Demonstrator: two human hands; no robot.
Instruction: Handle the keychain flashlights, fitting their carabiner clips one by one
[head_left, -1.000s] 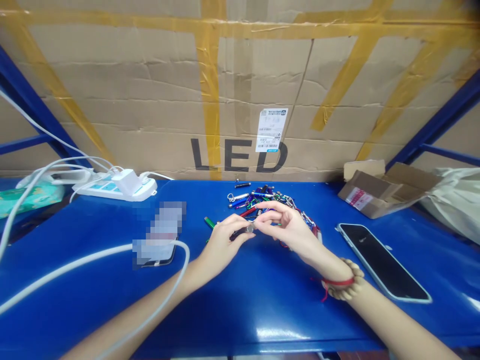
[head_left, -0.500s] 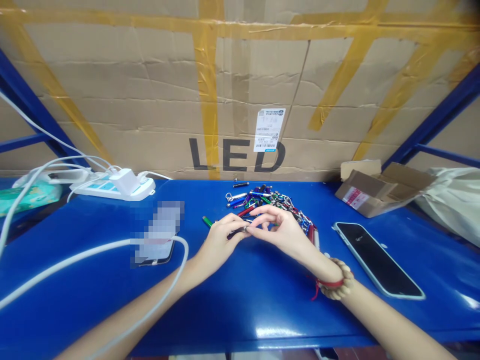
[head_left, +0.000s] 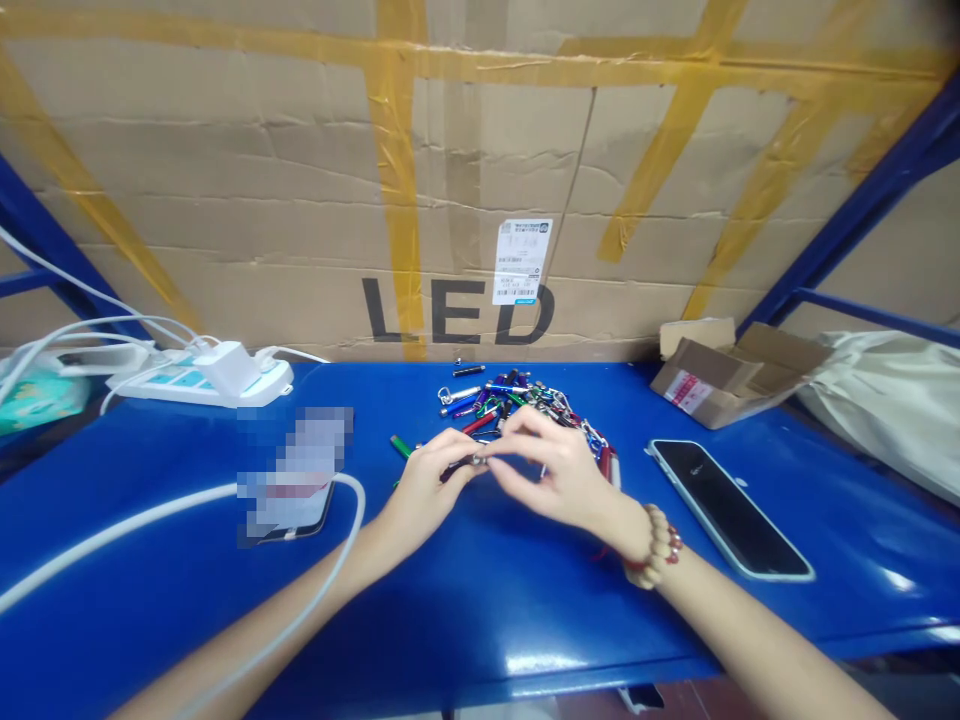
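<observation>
Between the thumb and fingers of my left hand [head_left: 433, 483] is a small dark tube [head_left: 455, 466], mostly covered, which looks like a keychain flashlight. Its silvery end points right. My right hand [head_left: 551, 468] pinches at that end with thumb and forefinger, its other fingers curled above. Just behind both hands lies a heap of keychain flashlights [head_left: 491, 388] in blue, red, green, purple and silver, with clips and rings among them. A green tube [head_left: 400, 446] lies beside my left hand. At the back, a black tube [head_left: 469, 371] lies apart from the heap.
A phone [head_left: 731, 510] lies at right, another phone [head_left: 300, 480], partly blurred out, at left. A white cable [head_left: 150, 510] crosses my left forearm. On the blue table [head_left: 480, 620] also stand a power strip [head_left: 172, 385] and a small open carton [head_left: 712, 380]. A large carton [head_left: 300, 200] closes the back.
The whole view has shifted slightly, so things sit further left. My right thumb and forefinger have opened a little wider around the tube's end; my left hand keeps its hold.
</observation>
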